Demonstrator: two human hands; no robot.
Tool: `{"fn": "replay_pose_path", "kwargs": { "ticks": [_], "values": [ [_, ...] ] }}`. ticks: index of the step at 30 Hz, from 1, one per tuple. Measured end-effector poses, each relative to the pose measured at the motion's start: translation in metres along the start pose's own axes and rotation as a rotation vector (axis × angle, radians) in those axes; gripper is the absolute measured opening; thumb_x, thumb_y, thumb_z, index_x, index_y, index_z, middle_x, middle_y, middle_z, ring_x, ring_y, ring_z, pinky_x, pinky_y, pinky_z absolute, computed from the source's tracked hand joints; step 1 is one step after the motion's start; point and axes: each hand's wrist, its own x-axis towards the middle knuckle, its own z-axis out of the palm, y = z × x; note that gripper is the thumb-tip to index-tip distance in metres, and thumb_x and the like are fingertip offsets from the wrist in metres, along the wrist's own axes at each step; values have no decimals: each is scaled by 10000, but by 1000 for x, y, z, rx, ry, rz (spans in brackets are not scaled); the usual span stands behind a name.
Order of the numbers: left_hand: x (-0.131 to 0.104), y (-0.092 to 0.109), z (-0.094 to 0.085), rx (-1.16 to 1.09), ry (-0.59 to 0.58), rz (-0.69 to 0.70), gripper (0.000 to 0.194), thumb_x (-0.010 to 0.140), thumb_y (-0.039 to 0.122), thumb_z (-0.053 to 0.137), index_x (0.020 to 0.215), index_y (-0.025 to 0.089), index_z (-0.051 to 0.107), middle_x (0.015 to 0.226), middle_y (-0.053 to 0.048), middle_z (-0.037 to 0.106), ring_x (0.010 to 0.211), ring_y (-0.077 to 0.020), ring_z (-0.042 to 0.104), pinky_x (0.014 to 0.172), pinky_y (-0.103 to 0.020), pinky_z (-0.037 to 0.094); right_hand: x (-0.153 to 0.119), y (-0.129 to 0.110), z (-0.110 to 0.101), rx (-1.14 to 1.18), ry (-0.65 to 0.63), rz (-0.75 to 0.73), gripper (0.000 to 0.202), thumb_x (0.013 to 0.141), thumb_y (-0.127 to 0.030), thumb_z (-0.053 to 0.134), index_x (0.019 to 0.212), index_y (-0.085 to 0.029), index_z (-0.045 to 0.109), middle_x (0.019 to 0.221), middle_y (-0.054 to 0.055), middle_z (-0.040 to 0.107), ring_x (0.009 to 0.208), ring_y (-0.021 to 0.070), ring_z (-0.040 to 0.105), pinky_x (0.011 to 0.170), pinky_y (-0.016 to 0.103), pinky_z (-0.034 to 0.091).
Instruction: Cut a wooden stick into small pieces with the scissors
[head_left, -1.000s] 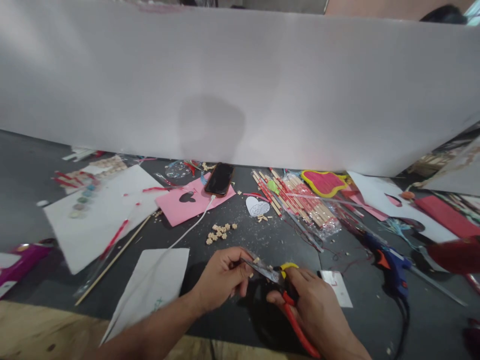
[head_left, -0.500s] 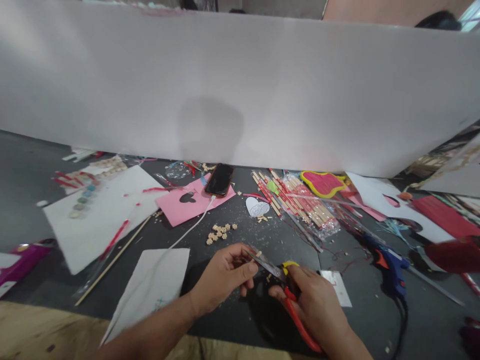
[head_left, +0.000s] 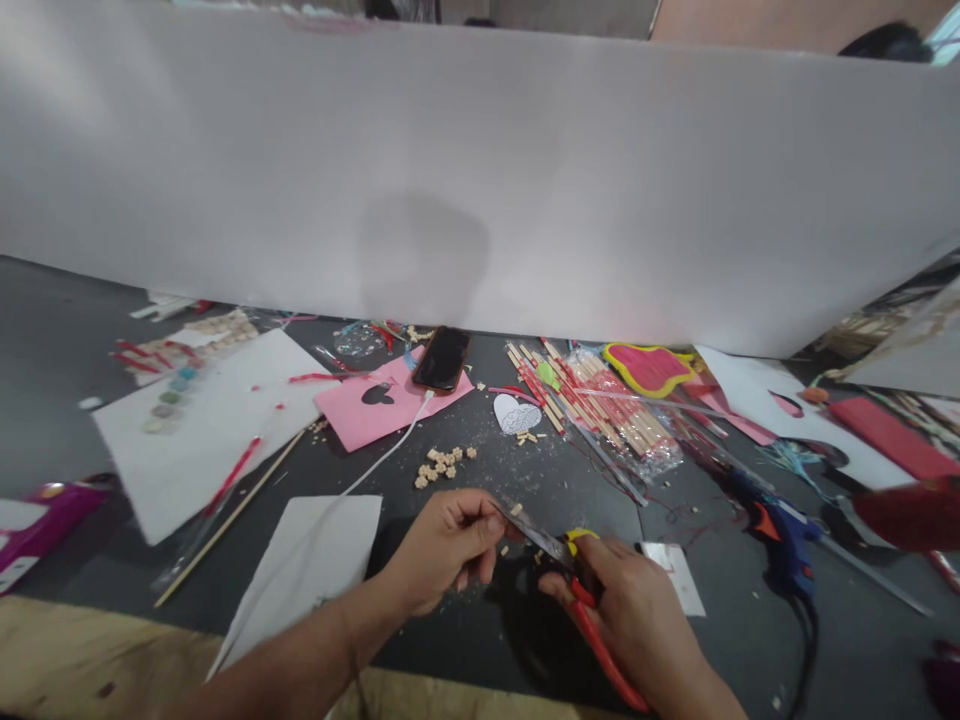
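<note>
My right hand (head_left: 630, 600) is wrapped round the handles of scissors (head_left: 551, 541), one part red and another yellow. The blades point up and left toward my left hand (head_left: 450, 545). Thumb and fingers of that left hand are pinched together at the blade tips; whatever sits between them is too small or hidden to make out. Small pale wooden pieces lie by the blades. Just beyond my left hand is a pile of small wooden bead-like pieces (head_left: 442, 465). A white paper heart with drawn lines (head_left: 516, 414) lies farther back, with short cut bits beside it.
A phone (head_left: 442, 358) with a white cable rests on pink paper (head_left: 349, 415). Wrapped chopsticks (head_left: 622, 420) lie back right, a blue glue gun (head_left: 784, 540) at right. White paper (head_left: 292, 580) and a thin stick (head_left: 225, 525) are at left. A white panel (head_left: 480, 180) stands behind.
My left hand has shifted slightly left, its fingers drawn back a little along the blade tips. A small pale bit now shows below the blades. My right hand stays almost still.
</note>
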Motion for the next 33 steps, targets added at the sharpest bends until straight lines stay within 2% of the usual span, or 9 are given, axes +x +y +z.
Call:
{"fn": "replay_pose_path", "kwargs": {
  "ticks": [6, 11, 17, 23, 27, 33],
  "values": [
    [-1, 3, 0, -185, -78, -44, 283, 726, 394, 638, 725, 116, 585, 647, -23, 642, 284, 3, 342, 250, -114, 154, 0, -2, -5, 14, -18, -18, 400, 837, -574, 388, 714, -217, 520, 595, 8, 600, 495, 141, 563, 462, 222, 311],
    [0, 5, 4, -260, -95, -69, 296, 728, 394, 643, 701, 113, 555, 695, -32, 646, 293, 8, 360, 254, -110, 190, -1, -2, -4, 31, -40, 1, 381, 830, -566, 413, 737, -215, 528, 604, 8, 610, 520, 147, 576, 469, 221, 321],
    [4, -6, 5, -185, -29, 87, 223, 735, 339, 646, 791, 140, 563, 479, 42, 540, 375, -60, 468, 322, -127, 345, 2, 2, -2, 3, -57, 25, 358, 826, -551, 428, 720, -220, 514, 616, 10, 616, 524, 155, 578, 473, 226, 340],
    [8, -6, 7, -48, 44, 121, 194, 737, 306, 638, 800, 143, 553, 500, 43, 533, 426, -70, 469, 374, -148, 379, 0, 5, -2, 5, -60, 63, 301, 813, -516, 482, 753, -223, 522, 683, 19, 634, 589, 175, 602, 515, 243, 374],
    [10, 2, 12, 68, 77, 148, 177, 759, 314, 606, 788, 147, 553, 516, 41, 534, 465, -79, 486, 435, -167, 396, 1, 7, -1, 24, -15, 69, 276, 767, -489, 565, 776, -215, 526, 716, 31, 628, 655, 199, 608, 546, 260, 407],
    [8, 12, 17, 181, 119, 143, 159, 766, 309, 596, 786, 154, 564, 613, 29, 547, 564, -99, 535, 524, -187, 416, 1, 13, 2, 100, 60, 64, 220, 735, -362, 631, 844, -206, 521, 814, 52, 635, 764, 216, 614, 613, 282, 456]
  ]
}}
